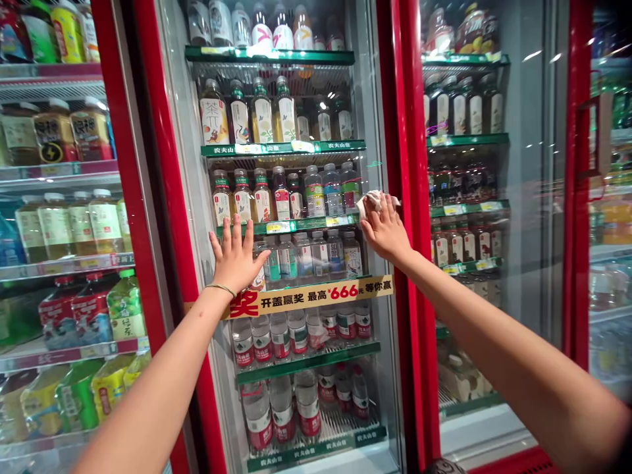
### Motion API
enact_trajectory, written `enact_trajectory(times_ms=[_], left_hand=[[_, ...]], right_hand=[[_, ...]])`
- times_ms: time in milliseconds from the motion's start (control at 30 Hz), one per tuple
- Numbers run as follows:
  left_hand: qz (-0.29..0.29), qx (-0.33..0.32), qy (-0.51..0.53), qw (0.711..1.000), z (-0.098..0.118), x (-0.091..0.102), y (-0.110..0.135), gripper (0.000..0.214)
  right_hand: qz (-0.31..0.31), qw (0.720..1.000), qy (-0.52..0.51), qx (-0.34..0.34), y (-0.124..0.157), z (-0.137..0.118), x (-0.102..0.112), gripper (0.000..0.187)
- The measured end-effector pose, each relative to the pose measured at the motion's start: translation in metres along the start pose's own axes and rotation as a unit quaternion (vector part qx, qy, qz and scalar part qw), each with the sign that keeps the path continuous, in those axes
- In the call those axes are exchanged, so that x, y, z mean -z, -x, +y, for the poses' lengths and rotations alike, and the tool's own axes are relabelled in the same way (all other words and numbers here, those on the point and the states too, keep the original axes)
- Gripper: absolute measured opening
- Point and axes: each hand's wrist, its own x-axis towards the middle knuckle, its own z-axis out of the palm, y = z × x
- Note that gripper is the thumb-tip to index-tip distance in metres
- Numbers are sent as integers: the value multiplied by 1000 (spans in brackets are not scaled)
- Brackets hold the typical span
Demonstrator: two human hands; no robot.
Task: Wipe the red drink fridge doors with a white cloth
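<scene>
My left hand (pixel 237 253) is pressed flat against the glass door (pixel 276 197) of a red-framed drinks fridge, fingers spread, holding nothing. A thin bracelet circles that wrist. My right hand (pixel 384 227) presses a crumpled white cloth (pixel 371 201) against the same glass near the door's right edge, at the height of the third shelf. Behind the glass stand rows of tea and water bottles (pixel 281 194) on green shelves. A yellow banner with red and black print (pixel 316 296) runs across the glass below my hands.
A second fridge (pixel 64 217) on the left holds juice and tea bottles. To the right, another red-framed glass door (pixel 469 197) stands with darker bottles behind it. A further fridge (pixel 609 197) is at the far right.
</scene>
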Motion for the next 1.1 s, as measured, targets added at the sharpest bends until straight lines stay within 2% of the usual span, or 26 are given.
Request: enact_trajectory(times_ms=[67, 133, 267, 333, 367, 433, 500, 667, 767, 833, 900, 1033, 1100], left_hand=[[0, 2, 7, 1000, 1, 0, 0, 87], [0, 3, 13, 1000, 2, 1, 0, 88], [-10, 6, 16, 1000, 2, 3, -1, 89], [-13, 6, 15, 1000, 1, 5, -1, 89], [-12, 6, 16, 1000, 1, 6, -1, 89], [-11, 7, 21, 1000, 2, 7, 1, 88], [-9, 16, 32, 999, 4, 6, 3, 85], [-7, 4, 51, 999, 25, -1, 12, 79], [-10, -40, 59, 997, 44, -6, 15, 82], [-7, -69, 64, 996, 55, -8, 17, 81], [-2, -88, 69, 994, 63, -9, 18, 81], [2, -76, 72, 994, 69, -13, 25, 81], [1, -52, 77, 996, 70, -15, 30, 79]], right_hand=[[24, 999, -11, -32, 3, -10, -4, 69], [42, 998, -28, -31, 3, -43, -13, 67], [13, 997, -34, 71, 1, -130, -35, 55], [-5, 995, -20, 100, 2, -155, -40, 54], [-13, 992, -14, 124, 2, -159, -40, 54], [-30, 983, -4, 179, 4, -149, -35, 53], [-44, 977, 4, 209, 8, -122, -27, 53], [-33, 997, 31, 68, 29, -37, -15, 58], [-16, 999, 45, 10, 40, -15, -14, 60], [13, 999, 38, -22, 43, -21, -18, 63], [35, 999, 21, -27, 44, -43, -25, 64], [4, 997, 1, 80, 44, -105, -42, 56], [-14, 992, 5, 125, 45, -127, -44, 56]])
